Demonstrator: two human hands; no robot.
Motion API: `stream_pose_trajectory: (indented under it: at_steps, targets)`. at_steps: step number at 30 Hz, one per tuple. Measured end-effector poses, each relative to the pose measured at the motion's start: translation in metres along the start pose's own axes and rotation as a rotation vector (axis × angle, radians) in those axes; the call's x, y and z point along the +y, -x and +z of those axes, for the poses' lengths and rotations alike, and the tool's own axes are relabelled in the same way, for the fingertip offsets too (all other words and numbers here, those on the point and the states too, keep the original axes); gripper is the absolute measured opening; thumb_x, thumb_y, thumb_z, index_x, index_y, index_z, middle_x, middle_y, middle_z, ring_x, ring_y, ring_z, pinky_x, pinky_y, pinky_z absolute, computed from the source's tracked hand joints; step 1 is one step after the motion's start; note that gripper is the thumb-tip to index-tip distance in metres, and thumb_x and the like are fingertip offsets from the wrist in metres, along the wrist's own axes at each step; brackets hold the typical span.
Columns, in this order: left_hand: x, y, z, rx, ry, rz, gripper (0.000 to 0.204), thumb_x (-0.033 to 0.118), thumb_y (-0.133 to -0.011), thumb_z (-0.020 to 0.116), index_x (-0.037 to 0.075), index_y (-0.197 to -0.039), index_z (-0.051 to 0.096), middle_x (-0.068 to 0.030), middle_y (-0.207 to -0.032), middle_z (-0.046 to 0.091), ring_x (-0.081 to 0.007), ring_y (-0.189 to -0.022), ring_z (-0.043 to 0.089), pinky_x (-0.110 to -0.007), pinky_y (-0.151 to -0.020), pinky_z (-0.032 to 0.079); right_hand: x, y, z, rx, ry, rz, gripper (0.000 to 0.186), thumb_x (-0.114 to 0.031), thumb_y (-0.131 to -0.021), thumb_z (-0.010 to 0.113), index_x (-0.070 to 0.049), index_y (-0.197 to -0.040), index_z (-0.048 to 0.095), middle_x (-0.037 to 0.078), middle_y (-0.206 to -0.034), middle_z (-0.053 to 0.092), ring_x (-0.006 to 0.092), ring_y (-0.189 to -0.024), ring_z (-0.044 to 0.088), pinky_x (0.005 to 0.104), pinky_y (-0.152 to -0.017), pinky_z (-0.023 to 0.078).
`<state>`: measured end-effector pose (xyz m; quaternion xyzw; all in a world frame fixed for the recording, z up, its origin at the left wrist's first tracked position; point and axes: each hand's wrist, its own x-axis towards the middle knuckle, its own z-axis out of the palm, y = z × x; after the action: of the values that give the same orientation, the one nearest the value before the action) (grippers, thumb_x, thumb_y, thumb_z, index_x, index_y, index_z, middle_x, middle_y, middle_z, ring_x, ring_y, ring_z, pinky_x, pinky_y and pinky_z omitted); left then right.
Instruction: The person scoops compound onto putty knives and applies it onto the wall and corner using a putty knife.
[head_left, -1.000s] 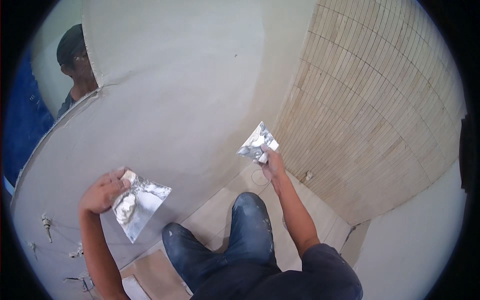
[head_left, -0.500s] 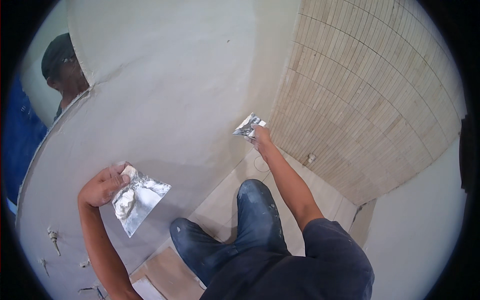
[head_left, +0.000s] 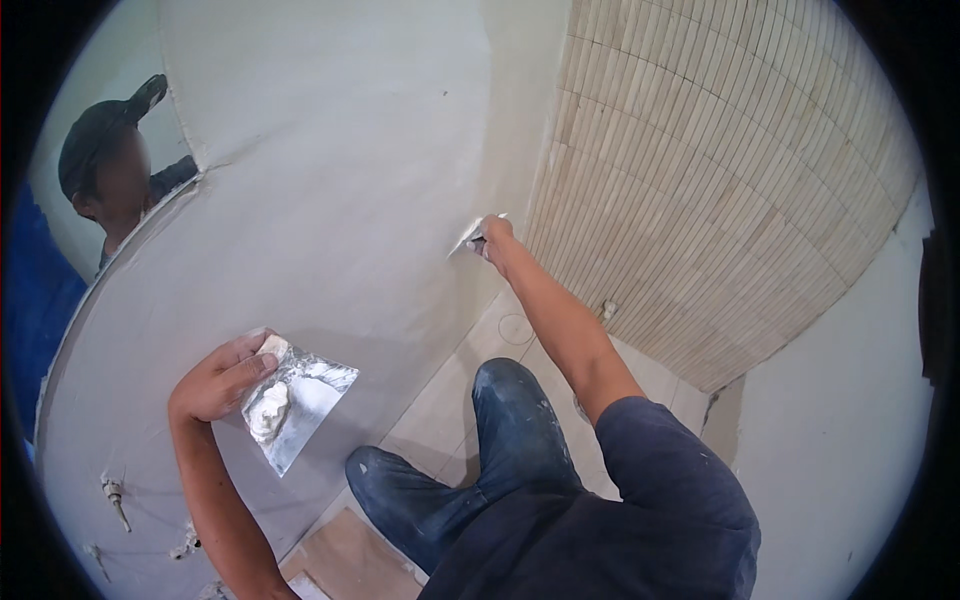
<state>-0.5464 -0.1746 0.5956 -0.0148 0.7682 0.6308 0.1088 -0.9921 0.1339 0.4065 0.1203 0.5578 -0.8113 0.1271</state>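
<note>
My left hand (head_left: 228, 378) grips a wide metal putty knife (head_left: 310, 400) by its top edge, thumb over the front. A lump of white filler (head_left: 268, 412) sits on its blade. Farther off to the right, my right hand (head_left: 491, 243) is closed round a second putty knife (head_left: 466, 238), seen nearly edge-on. That blade lies against the pale plastered wall (head_left: 340, 200), close to the corner with the tiled wall; whether its whole edge touches I cannot tell. The handle is mostly hidden by my fingers.
Narrow beige tiles cover the right wall (head_left: 700, 180). Pipe fittings (head_left: 115, 495) stick out of the plastered wall at lower left, and another fitting (head_left: 608, 310) from the tiled wall. A person in a cap (head_left: 105, 165) is beyond the wall edge. Brown board (head_left: 350, 560) lies on the floor.
My right hand has turned its putty knife from face-up to edge-on and brought it to the wall, slightly left. The left hand keeps its hold. The person in the cap has turned their head.
</note>
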Motion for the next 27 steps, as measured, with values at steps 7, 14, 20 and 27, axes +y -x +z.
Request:
stream_pose_trajectory:
  at_steps: [7,14,20,27]
  targets:
    - [-0.001,0.005,-0.001,0.008,-0.066,0.009,0.033,0.024,-0.099,0.063,-0.001,-0.12,0.062,-0.0026,-0.105,0.066,-0.0101,-0.097,0.058,-0.026,-0.086,0.047,-0.086,0.027,0.05,0.017,0.013,-0.239,0.017,-0.006,-0.09,0.048,-0.001,-0.102,0.058,0.015,-0.093,0.065,0.0291,-0.075,0.066,0.0451,-0.058,0.056]
    - [0.006,0.01,-0.001,0.028,-0.168,0.005,0.033,0.027,-0.1,0.062,-0.001,-0.119,0.063,-0.0031,-0.102,0.067,-0.0113,-0.093,0.059,-0.027,-0.085,0.048,-0.212,0.073,0.11,-0.025,0.078,-0.547,0.015,0.0,-0.082,0.054,0.006,-0.094,0.061,0.019,-0.093,0.065,0.0312,-0.073,0.065,0.0464,-0.056,0.052]
    - [0.006,-0.022,0.005,-0.136,-0.16,0.111,0.036,0.029,-0.1,0.062,-0.001,-0.119,0.062,-0.0043,-0.105,0.066,-0.0128,-0.097,0.058,-0.028,-0.088,0.047,-0.413,0.089,0.11,0.098,1.11,-1.288,0.026,0.004,-0.084,0.059,-0.001,-0.108,0.068,0.01,-0.097,0.069,0.0262,-0.082,0.066,0.0417,-0.068,0.056]
    - [-0.014,0.023,-0.017,0.112,-0.272,-0.006,0.034,0.029,-0.1,0.061,-0.001,-0.117,0.062,-0.0037,-0.103,0.065,-0.013,-0.096,0.057,-0.028,-0.088,0.047,-0.38,0.287,0.219,0.214,0.731,-1.271,0.026,-0.013,-0.092,0.057,0.006,-0.104,0.07,0.025,-0.102,0.073,0.0391,-0.092,0.073,0.0496,-0.08,0.056]
